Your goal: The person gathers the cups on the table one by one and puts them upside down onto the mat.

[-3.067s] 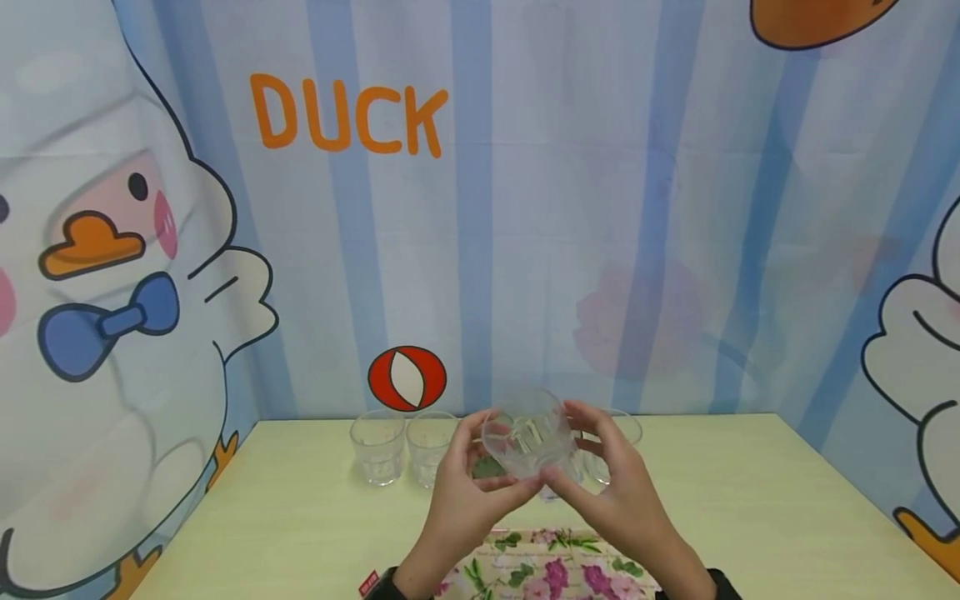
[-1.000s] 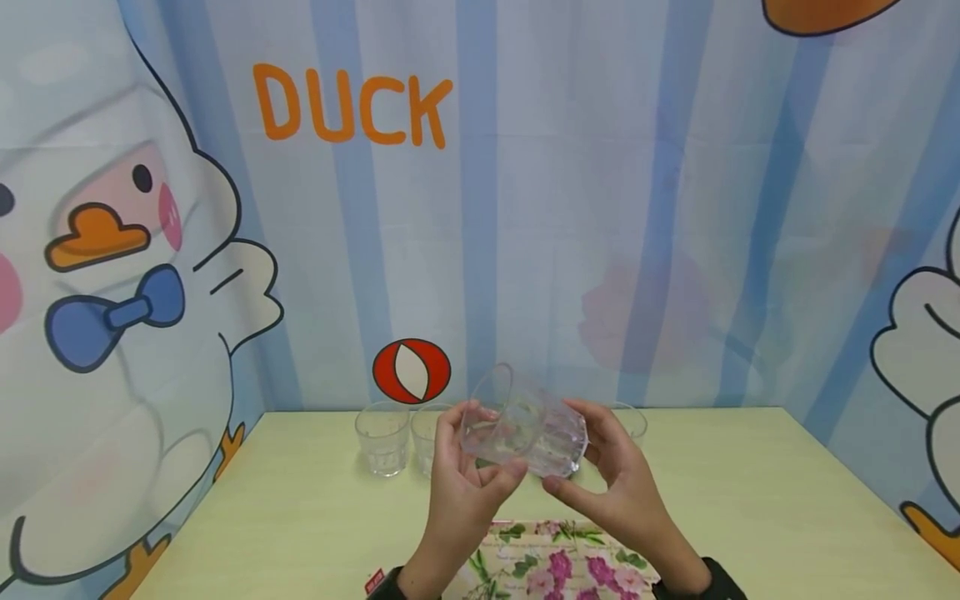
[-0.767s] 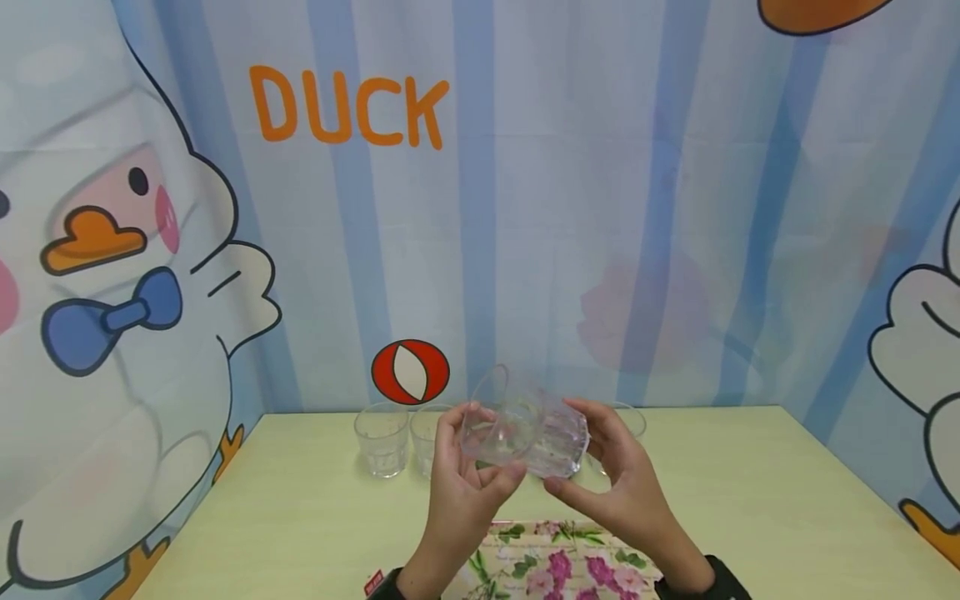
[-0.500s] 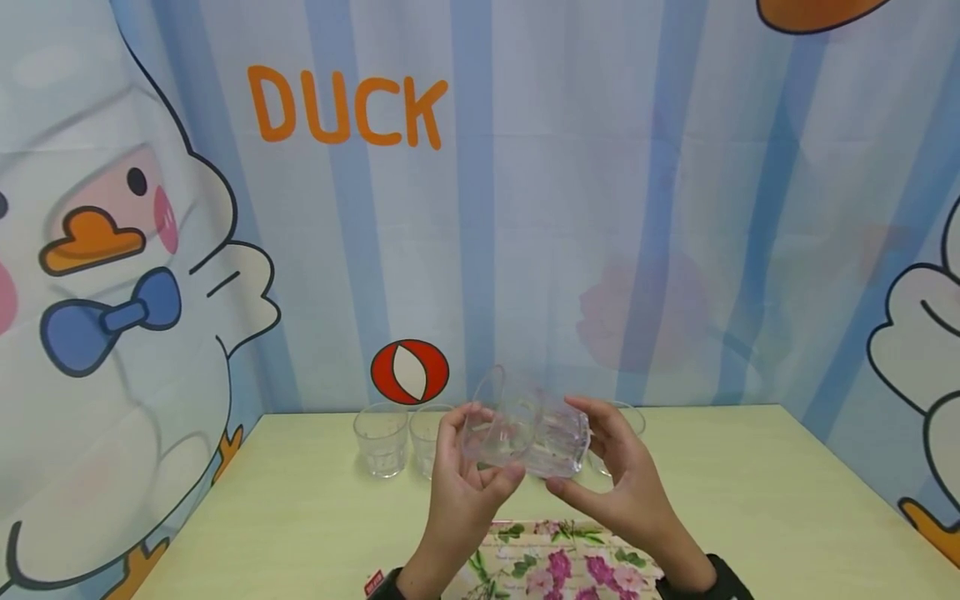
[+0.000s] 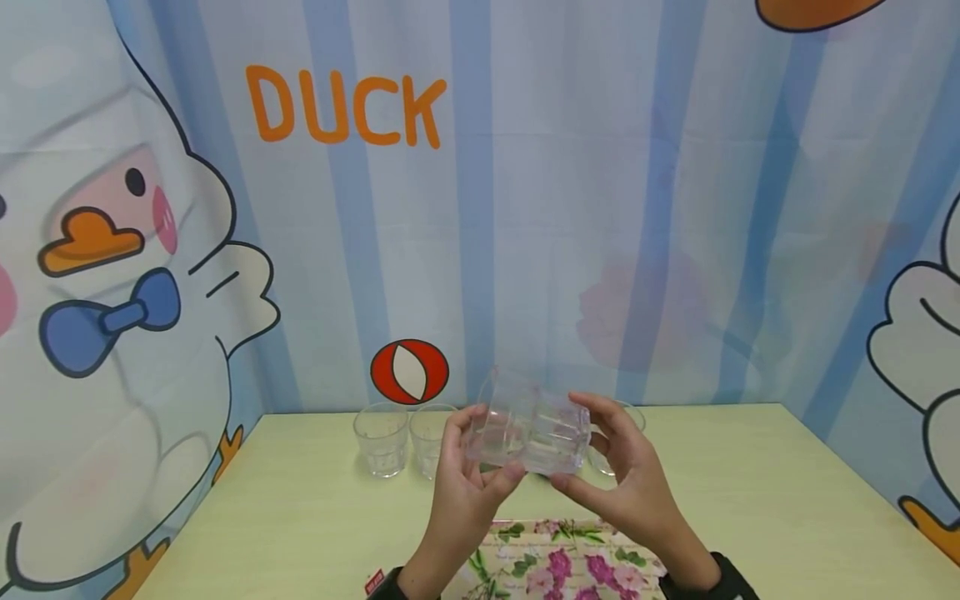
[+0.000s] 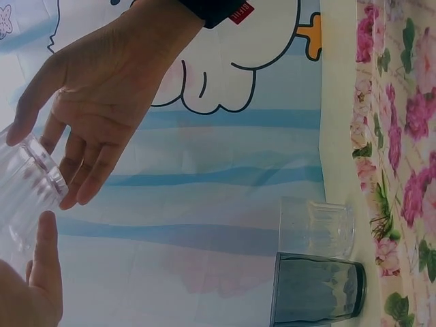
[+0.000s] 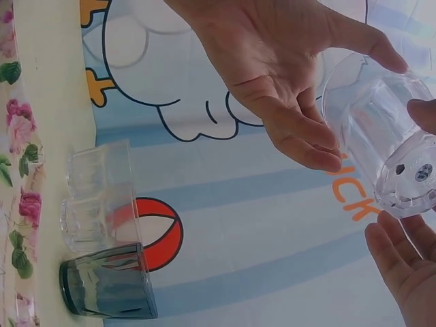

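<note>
A clear, faceted drinking glass (image 5: 536, 429) is held up over the table, lying nearly sideways with its mouth to the left and its thick base (image 7: 412, 174) to the right. My left hand (image 5: 472, 492) grips the mouth end between thumb and fingers. At the base end, my right hand (image 5: 630, 475) holds it between thumb and forefinger; both hands also show in the left wrist view, the right hand (image 6: 102, 102) above and the left hand (image 6: 30, 293) below. The glass looks see-through, with light catching its facets.
Two clear glasses (image 5: 380, 442) stand at the back left of the pale table (image 5: 300, 517), another clear glass (image 5: 636, 417) right of centre. A smoky grey-green glass (image 7: 109, 281) stands between them, mostly hidden by the hands in the head view. A floral mat (image 5: 558, 558) lies in front.
Three seconds ago the glass's mouth faced more toward me; it has been turned sideways, mouth left. Within the last second it has rolled slightly and the right hand has shifted a little.
</note>
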Demonstrator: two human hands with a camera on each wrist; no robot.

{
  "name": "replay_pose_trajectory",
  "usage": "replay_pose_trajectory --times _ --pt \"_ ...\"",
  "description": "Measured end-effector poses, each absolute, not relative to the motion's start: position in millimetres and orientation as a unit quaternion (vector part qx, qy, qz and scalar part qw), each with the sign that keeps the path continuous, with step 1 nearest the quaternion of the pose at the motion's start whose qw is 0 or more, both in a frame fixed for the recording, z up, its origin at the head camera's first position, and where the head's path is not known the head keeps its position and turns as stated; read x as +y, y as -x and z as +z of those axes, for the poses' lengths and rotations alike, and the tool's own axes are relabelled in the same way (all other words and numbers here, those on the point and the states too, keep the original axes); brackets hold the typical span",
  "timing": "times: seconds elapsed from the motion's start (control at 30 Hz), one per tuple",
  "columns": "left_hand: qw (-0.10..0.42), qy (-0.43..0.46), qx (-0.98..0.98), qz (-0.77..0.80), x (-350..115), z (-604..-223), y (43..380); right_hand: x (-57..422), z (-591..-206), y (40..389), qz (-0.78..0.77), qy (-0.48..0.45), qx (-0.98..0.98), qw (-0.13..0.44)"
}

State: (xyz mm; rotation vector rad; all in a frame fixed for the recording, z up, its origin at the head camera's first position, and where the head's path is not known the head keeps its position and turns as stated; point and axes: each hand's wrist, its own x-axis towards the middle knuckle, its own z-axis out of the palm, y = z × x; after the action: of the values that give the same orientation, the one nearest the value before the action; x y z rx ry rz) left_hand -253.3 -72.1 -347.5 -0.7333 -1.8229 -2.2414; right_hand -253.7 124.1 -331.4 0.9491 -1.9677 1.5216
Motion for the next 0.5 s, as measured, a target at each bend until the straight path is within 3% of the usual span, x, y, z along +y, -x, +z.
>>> replay_pose_trajectory --times 0.5 --pt "0.055 0.244 -0.616 -0.747 -69.1 -350.7 255.4 128.6 -329.9 255.0 0.561 -0.364 -0.704 0.241"
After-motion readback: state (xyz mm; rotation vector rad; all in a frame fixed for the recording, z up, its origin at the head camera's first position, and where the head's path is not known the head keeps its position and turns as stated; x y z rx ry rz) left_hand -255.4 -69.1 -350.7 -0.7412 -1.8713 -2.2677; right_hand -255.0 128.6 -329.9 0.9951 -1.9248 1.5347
